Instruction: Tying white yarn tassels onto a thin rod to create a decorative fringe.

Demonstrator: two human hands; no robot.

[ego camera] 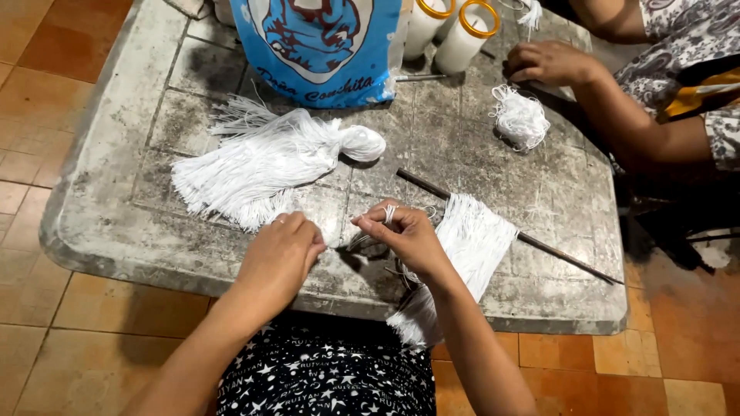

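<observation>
My left hand (284, 250) and my right hand (405, 233) are close together at the near edge of a worn grey table (116, 177). Both pinch a loop of white cord (389, 213) stretched between them. Just right of my right hand, a fringe of white cords (474, 243) hangs knotted on a thin dark rod (566, 260) and drapes over the table edge toward my lap. A big knotted bundle of cut white cords (266, 162) lies beyond my left hand.
Another person's hand (549, 63) rests at the far right by a small tangle of white cord (520, 117). A blue printed plastic bag (320, 46) and white cylinders with yellow rings (466, 37) stand at the back. Orange floor tiles surround the table.
</observation>
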